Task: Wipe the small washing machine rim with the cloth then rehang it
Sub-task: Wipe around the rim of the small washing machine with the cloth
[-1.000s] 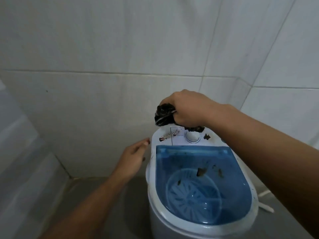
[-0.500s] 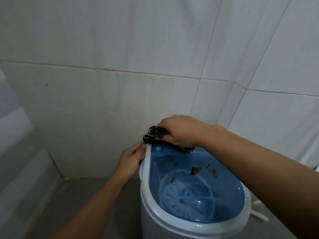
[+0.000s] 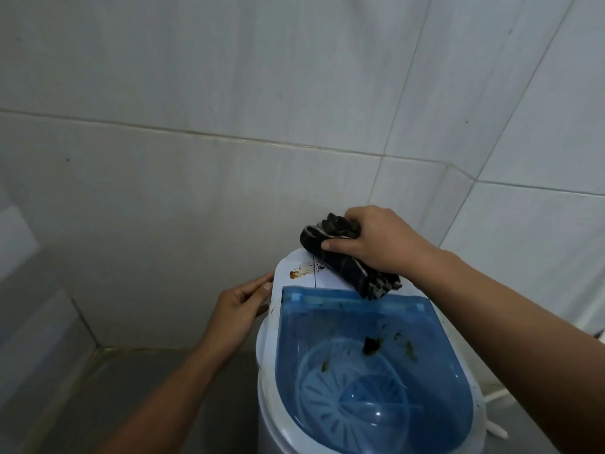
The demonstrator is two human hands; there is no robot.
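A small white washing machine (image 3: 265, 348) with a translucent blue lid (image 3: 425, 371) stands in a tiled corner. My right hand (image 3: 376, 244) is shut on a bunched dark cloth (image 3: 343, 267) with pale stripes, pressing it on the white top panel at the back of the rim. A brown stain (image 3: 302, 270) marks the panel just left of the cloth. My left hand (image 3: 242, 303) rests against the machine's left edge, fingers on the rim. Dark debris (image 3: 371, 345) lies on the blue lid.
White tiled walls (image 3: 229, 126) close in behind and to the right. A grey floor (image 3: 131, 388) lies to the left of the machine. A white hose or cable (image 3: 497, 396) shows at the lower right behind my forearm.
My right hand has swept the cloth from the rim's left back corner to the right across the top panel, uncovering the brown stain. My left hand stays on the left rim.
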